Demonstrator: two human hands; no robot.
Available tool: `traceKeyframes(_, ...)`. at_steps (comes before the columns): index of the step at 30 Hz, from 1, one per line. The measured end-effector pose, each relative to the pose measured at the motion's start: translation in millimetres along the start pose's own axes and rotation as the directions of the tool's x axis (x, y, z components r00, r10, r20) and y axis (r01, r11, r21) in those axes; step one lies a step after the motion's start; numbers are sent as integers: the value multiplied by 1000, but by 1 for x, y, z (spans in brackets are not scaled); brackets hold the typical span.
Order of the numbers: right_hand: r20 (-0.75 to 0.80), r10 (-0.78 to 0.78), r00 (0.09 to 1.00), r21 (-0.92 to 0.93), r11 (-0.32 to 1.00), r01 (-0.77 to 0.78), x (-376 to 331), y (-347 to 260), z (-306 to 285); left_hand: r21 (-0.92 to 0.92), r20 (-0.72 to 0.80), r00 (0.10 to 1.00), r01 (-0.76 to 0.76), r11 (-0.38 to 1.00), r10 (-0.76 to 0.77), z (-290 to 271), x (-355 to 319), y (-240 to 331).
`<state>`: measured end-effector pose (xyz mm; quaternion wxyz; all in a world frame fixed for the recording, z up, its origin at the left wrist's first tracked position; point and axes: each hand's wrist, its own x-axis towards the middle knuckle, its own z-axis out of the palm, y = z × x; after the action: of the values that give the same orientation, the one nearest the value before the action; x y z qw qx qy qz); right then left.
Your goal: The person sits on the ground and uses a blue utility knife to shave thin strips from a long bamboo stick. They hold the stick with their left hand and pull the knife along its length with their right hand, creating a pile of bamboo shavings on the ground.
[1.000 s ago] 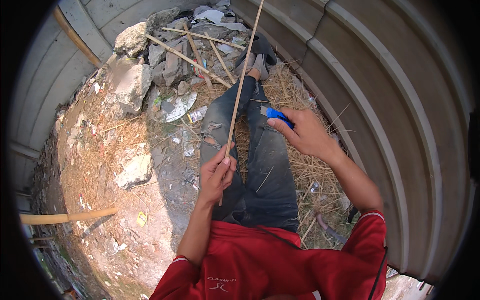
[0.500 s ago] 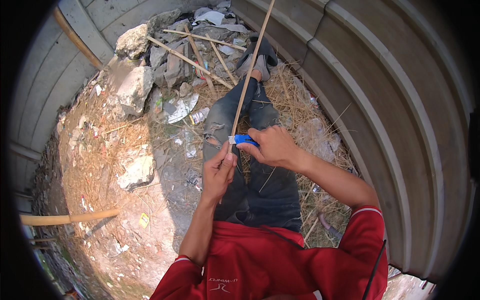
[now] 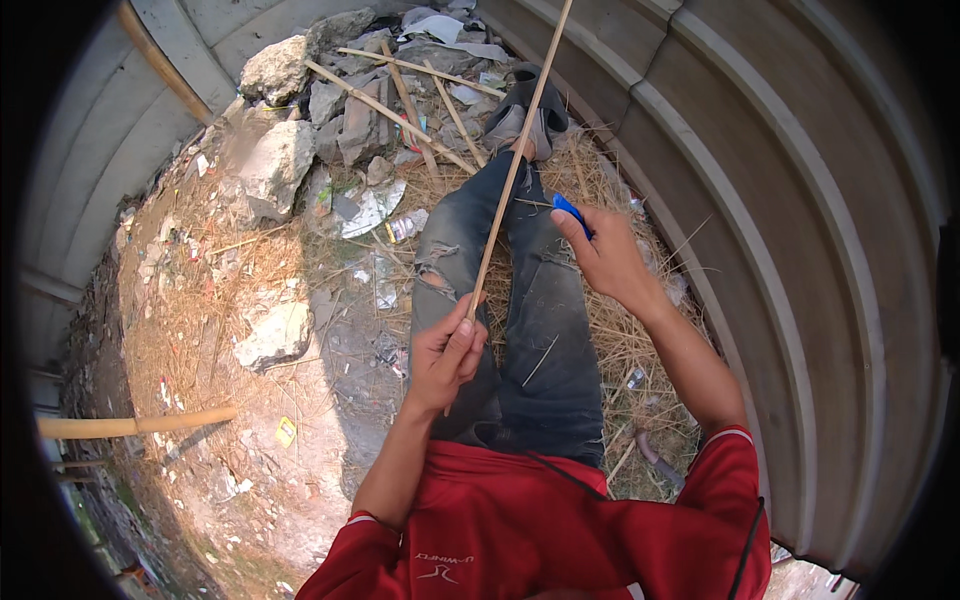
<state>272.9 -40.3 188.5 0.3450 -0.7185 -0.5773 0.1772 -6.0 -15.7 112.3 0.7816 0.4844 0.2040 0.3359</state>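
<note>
Head view:
Left hand (image 3: 447,352): fingers clamped on the lower end of a long thin tan bamboo stick (image 3: 512,177), which slants up over the jeans-clad legs (image 3: 540,330).
Right hand (image 3: 606,262): fingers closed on a small blue-handled tool (image 3: 571,212), just right of the stick.
Ground: straw, pale stone rubble (image 3: 275,165).

Tan stick (image 3: 512,175), blue tool (image 3: 571,212)

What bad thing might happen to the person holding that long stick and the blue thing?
The blue tool in the right hand sits close to the thin stick and above the legs; if it has a blade, a slip might nick the jeans or the left hand gripping the stick's lower end. The stick might also splinter or snap.
</note>
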Motion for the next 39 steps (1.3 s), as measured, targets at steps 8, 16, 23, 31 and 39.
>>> traceKeyframes(8, 238, -327, 914, -178, 911, 372, -40, -37, 40, -58, -3, 997, 73, 996, -73, -2, 10, 1)
traceKeyframes(16, -5, -182, 983, -216, 960, 176, 4, -12, -1, -74, 35, 980, 197, 978, -195, -1, -24, -17)
traceKeyframes(23, 327, -194, 925, -237, 930, 279, -51, -30, 23, -227, 60, 981, 192, 955, -183, -1, -6, -9)
traceKeyframes(31, 289, -248, 925, -279, 902, 329, -49, -28, 44, -28, 22, 991, 136, 990, -135, -9, -1, -12)
traceKeyframes(39, 203, -262, 943, -367, 873, 322, -11, -22, 39, 198, -126, 992, 51, 979, -26, -10, 10, 2)
